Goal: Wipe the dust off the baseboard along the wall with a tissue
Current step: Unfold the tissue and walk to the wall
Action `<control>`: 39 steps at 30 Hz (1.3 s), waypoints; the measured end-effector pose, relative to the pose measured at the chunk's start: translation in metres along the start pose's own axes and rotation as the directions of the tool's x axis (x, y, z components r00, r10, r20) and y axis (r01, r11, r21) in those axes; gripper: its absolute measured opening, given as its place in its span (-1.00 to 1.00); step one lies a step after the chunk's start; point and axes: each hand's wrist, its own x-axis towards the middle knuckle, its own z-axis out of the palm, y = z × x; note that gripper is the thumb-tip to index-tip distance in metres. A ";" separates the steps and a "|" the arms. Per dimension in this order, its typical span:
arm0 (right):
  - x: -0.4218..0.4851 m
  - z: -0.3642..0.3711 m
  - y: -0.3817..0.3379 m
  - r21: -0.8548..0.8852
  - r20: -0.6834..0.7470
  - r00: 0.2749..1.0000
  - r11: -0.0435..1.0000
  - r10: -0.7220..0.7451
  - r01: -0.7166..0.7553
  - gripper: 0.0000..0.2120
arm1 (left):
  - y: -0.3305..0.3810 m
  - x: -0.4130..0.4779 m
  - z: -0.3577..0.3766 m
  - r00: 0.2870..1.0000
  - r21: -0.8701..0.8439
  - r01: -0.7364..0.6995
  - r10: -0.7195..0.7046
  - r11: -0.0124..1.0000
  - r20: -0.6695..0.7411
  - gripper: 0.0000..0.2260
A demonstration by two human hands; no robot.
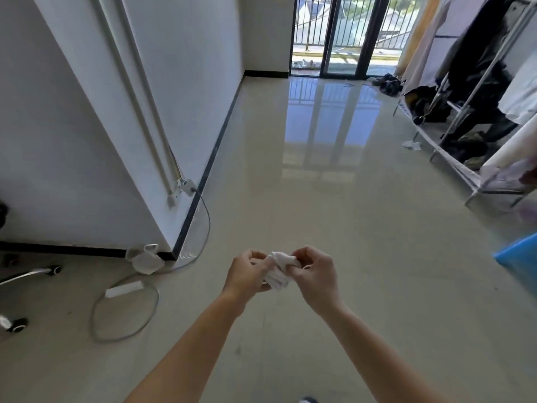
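A crumpled white tissue [279, 269] is held between both hands above the shiny floor, in the lower middle of the head view. My left hand [247, 276] pinches its left side and my right hand [315, 274] pinches its right side. The black baseboard [216, 141] runs along the foot of the white wall from the corner near my hands back toward the balcony door. Another stretch of the baseboard [72, 250] runs left from that corner. My hands are right of the corner and apart from the baseboard.
A grey cable [203, 228] loops from a wall socket [187, 187] to a white power strip [123, 287] on the floor. A white mask [145, 258] lies at the corner. Chair wheels [17, 325] sit at left. A clothes rack [465, 112] stands at right, a blue object [520, 254] beside it.
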 end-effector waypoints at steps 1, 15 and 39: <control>0.022 0.003 0.001 -0.005 0.010 1.000 1.000 -0.001 0.001 -0.88 | 0.009 0.018 0.002 0.999 -0.089 0.034 -0.033 0.995 0.016 -0.90; 0.363 0.006 0.003 0.113 0.552 0.792 0.917 0.262 -0.382 -0.76 | 0.119 0.288 0.032 0.998 -0.027 0.058 -0.058 0.998 -0.025 -0.60; 0.719 0.362 0.004 -0.199 0.761 0.402 0.774 0.509 -0.601 -0.89 | 0.121 0.654 -0.210 0.777 0.216 0.209 -0.028 0.954 -0.628 -0.85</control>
